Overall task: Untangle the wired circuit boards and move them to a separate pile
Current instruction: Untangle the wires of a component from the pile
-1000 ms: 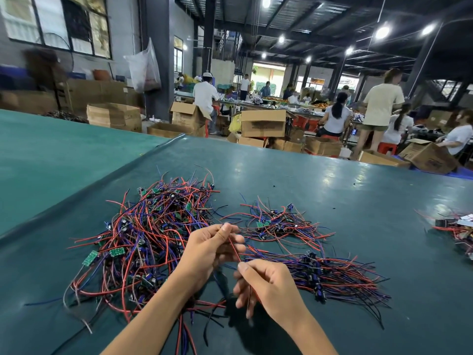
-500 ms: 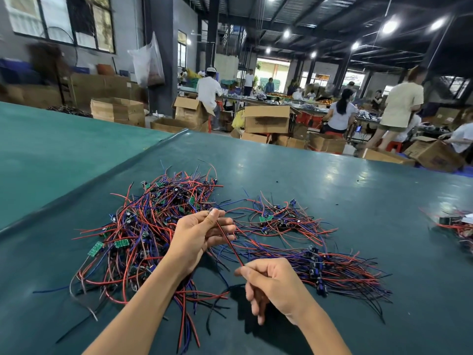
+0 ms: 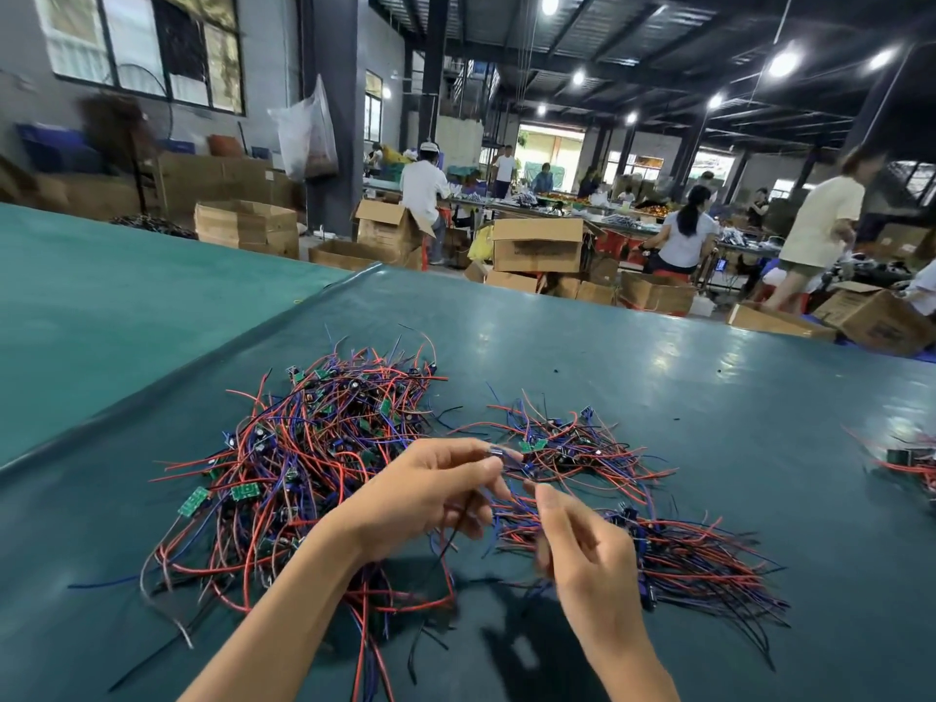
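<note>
L hand (image 3: pixel 430 494): fingers (image 3: pixel 476 466) pinch wired circuit board (image 3: pixel 499 452), prob. light, at stiff body; R hand (image 3: pixel 582 549) grip unclear; leads limp, snag-prone.

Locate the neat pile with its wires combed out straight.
Head view, lower right: the neat pile lies on the green table just to the right of the right hand, nearer the camera than the smaller tangle.

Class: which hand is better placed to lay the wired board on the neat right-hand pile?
Probably the right hand: it is beside the neat pile, while the left hand, pinching the wired board, is nearer the tangled heap.
</note>
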{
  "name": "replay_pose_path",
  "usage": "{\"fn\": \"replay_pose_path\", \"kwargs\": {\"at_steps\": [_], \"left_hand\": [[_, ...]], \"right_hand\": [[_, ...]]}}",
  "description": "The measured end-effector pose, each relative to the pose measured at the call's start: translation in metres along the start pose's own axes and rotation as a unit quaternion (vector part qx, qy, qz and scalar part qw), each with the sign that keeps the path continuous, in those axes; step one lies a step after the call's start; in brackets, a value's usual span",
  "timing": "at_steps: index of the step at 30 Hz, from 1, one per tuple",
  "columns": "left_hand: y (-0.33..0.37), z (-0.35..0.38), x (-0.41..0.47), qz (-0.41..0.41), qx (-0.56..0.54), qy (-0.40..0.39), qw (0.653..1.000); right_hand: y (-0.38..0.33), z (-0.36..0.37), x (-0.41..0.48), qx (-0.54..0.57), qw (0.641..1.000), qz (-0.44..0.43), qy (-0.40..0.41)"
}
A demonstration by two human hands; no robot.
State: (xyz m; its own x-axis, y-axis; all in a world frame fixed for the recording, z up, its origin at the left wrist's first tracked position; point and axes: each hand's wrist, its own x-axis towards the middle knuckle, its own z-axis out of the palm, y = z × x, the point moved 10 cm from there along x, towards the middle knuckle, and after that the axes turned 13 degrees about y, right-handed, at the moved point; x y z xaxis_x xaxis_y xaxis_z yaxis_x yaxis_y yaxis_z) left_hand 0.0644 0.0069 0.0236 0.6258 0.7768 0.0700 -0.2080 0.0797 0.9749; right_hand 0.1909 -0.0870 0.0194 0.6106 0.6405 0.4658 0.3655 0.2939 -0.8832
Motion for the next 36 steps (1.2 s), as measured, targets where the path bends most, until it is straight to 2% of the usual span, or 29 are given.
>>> {"fn": "replay_pose_path", "kwargs": {"at_steps": [3,6,8,14,17,22,28,33,36], "left_hand": [[0.005,0.024,-0.01,-0.012,0.026,-0.089,0.996],[0.007,0.033,-0.011,-0.003,0.015,-0.092,0.996],[0.004,0.033,-0.008,0.002,0.032,-0.076,0.997],[-0.006,0.025,-0.006,0.007,0.118,-0.034,0.992],[-0.01,0.024,-0.005,0.004,0.171,-0.041,0.984],[-0.01,0.023,-0.005,-0.021,0.177,-0.055,0.982],[-0.012,0.012,0.001,-0.054,0.21,-0.05,0.975],[-0.018,0.002,0.013,-0.077,0.262,-0.023,0.962],[-0.026,0.004,0.026,-0.093,0.281,0.004,0.955]], "right_hand": [[0.011,0.017,0.0,0.084,0.991,0.1,-0.03],[0.029,0.021,-0.002,0.161,0.961,0.22,-0.032],[0.032,0.019,-0.003,0.194,0.945,0.264,-0.025],[0.038,0.021,-0.003,0.238,0.925,0.293,-0.031],[0.036,0.023,-0.002,0.272,0.916,0.293,-0.035],[0.029,0.021,0.005,0.298,0.907,0.296,-0.038],[0.038,-0.017,0.024,0.281,0.906,0.313,0.035],[0.047,-0.071,0.035,0.217,0.923,0.302,0.099],[0.054,-0.105,0.036,0.214,0.912,0.308,0.166]]}}
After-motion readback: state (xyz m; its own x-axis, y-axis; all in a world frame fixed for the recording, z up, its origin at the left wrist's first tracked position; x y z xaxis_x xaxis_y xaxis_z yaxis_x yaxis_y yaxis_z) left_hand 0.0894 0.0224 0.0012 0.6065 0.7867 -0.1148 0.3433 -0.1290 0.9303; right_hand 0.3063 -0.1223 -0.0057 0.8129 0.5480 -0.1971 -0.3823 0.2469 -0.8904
